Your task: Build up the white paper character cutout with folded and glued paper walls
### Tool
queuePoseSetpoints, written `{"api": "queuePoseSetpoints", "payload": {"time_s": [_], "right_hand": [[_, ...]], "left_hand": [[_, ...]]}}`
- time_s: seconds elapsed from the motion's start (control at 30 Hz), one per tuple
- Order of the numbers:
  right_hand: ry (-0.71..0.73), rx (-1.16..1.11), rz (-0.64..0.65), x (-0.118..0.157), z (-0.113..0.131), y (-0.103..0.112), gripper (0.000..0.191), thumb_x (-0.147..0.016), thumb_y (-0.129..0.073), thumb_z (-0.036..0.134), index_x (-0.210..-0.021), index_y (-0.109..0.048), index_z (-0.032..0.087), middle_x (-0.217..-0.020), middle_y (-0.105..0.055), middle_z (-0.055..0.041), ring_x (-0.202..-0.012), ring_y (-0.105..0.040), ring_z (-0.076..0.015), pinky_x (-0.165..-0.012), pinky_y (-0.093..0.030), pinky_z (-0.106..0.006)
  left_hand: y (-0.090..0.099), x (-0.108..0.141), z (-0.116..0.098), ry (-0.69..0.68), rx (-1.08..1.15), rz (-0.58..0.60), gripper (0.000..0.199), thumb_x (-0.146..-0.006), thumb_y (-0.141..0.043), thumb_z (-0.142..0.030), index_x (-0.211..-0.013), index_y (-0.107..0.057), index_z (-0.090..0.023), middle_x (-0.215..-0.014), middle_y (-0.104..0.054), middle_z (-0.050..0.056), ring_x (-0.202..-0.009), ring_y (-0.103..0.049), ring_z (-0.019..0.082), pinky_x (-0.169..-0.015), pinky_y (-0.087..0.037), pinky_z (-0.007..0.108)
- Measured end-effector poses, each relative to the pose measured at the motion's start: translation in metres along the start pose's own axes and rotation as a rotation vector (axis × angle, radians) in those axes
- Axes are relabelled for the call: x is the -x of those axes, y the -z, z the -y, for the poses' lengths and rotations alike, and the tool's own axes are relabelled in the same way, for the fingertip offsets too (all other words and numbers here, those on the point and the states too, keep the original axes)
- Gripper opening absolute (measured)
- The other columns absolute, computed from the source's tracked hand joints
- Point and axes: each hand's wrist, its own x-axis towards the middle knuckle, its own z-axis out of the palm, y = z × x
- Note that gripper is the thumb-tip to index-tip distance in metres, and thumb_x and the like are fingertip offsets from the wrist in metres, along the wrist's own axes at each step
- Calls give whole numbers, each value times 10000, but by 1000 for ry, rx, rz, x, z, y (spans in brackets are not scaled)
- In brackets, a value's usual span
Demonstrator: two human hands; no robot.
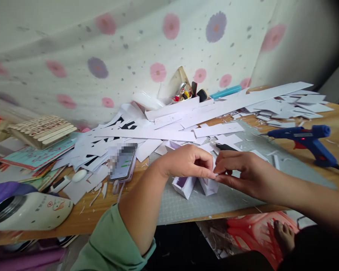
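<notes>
Over the grey cutting mat [175,210], my left hand [190,162] is closed, thumb and fingers pinched together. My right hand [240,171] comes in from the right, also pinched, its fingertips meeting those of the left. Whatever lies between the fingertips is too small and too covered to name. Just below and behind them are white open box shapes of card [185,187], angled against each other, partly hidden by my hands. A black-handled tool [226,147] lies behind my right hand; its kind is unclear.
A blue glue gun [307,137] with a lit red light rests at right. White card strips and offcuts [147,133] pile up at the back. A phone [124,163], a white bottle on its side [36,211] and a stick-covered block [42,130] are at left.
</notes>
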Motion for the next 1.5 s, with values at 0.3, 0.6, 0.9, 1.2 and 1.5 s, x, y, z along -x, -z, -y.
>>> {"api": "queuePoseSetpoints", "payload": {"time_s": [0.3, 0.6, 0.9, 1.2, 1.5], "right_hand": [[-86, -27, 79, 1, -2, -8, 140, -939, -607, 252, -836, -701, 235, -860, -667, -49, -765, -630, -160, -701, -512, -289], [-70, 68, 143, -5, 4, -3, 96, -878, -634, 156, -852, -722, 183, -960, -686, -84, -873, -661, -196, -784, -516, -308], [-73, 170, 95, -3, 9, -7, 68, -837, -674, 108, -855, -706, 166, -875, -636, -54, -765, -603, -156, -710, -467, -264], [-37, 233, 140, -1, 8, -7, 87, -861, -642, 109, -847, -705, 167, -858, -625, -59, -766, -588, -167, -711, -448, -273], [-27, 231, 126, -2, 6, -9, 80, -870, -631, 137, -835, -699, 163, -859, -624, -57, -740, -586, -164, -682, -433, -275]], "left_hand": [[-3, 0, 1, -23, -32, 22, 198, -810, -715, -302, -692, -615, -179, -687, -586, -18, -659, -531, 113, -644, -406, 259], [-6, 1, -2, -23, -93, -211, 62, -792, -673, -221, -748, -676, -178, -754, -667, 6, -741, -588, 147, -730, -452, 277], [-42, 42, -12, -6, -346, -680, 119, -868, -609, -222, -766, -667, -207, -761, -662, 18, -734, -610, 167, -704, -487, 306], [-47, 209, 61, 582, -979, -1379, 217, -850, -595, -314, -1029, -714, -285, -1072, -624, 59, -1106, -580, 357, -1009, -392, 536], [-43, 232, 83, 947, -934, -1146, 431, -923, -460, -358, -1273, -674, -223, -1328, -551, 178, -1262, -451, 446, -1064, -317, 643]]}}
